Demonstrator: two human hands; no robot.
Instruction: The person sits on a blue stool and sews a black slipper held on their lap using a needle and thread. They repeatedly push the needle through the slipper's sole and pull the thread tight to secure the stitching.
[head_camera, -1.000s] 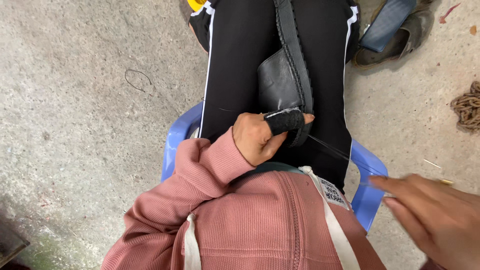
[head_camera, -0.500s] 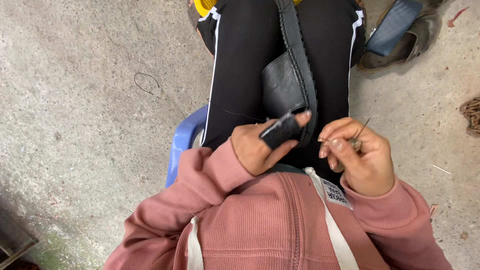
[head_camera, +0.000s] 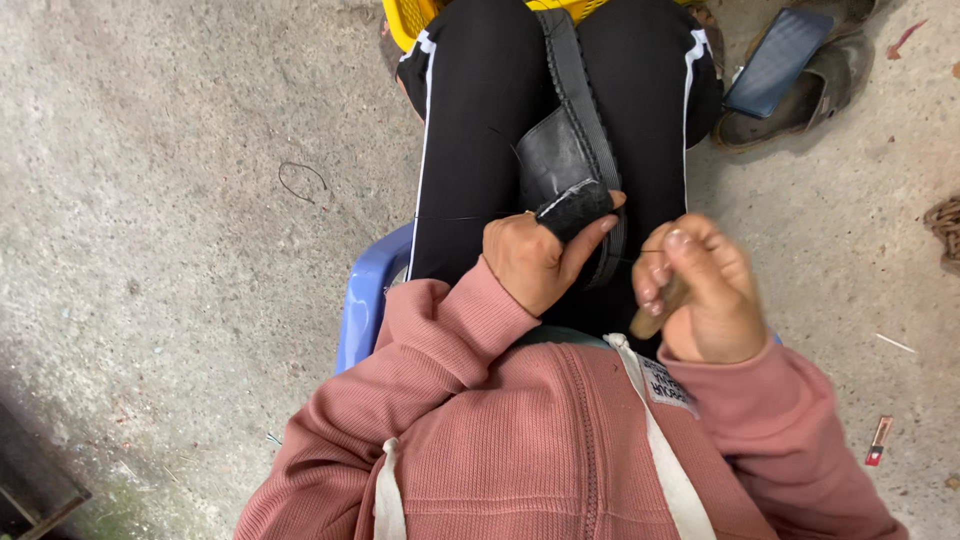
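Left hand: the left hand (head_camera: 535, 262) was closed on the black shoe (head_camera: 565, 165), thumb wrapped in a black guard (head_camera: 573, 208) and pressed against the shoe's near edge.
Right hand: the right hand (head_camera: 705, 290) was curled shut around a brown wooden tool handle (head_camera: 662, 305); the fingers (head_camera: 655, 275) were bunched near a thin thread (head_camera: 640, 255). Tool tip could not be made out.
Thread: ran from the right fingers leftward to the shoe, just past the left thumb.
Shoe: lay lengthwise on the lap beyond the left hand, its ribbed sole edge facing the right hand, held between the black trouser legs (head_camera: 470, 130).
Below both hands: pink ribbed sweatshirt (head_camera: 520, 450) with pale apron straps (head_camera: 655, 440).
Left of the left hand: edge of a blue plastic stool (head_camera: 365, 300), then bare concrete floor (head_camera: 170, 230) with a small wire loop (head_camera: 302, 180).
Beyond the shoe: rim of a yellow basket (head_camera: 412, 18).
Far right of the right hand: a worn sandal (head_camera: 815, 95) with a dark flat phone-like slab (head_camera: 780, 60) resting on it.
Right of the right hand, lower: a small red-tipped stick (head_camera: 879, 440) on the floor.
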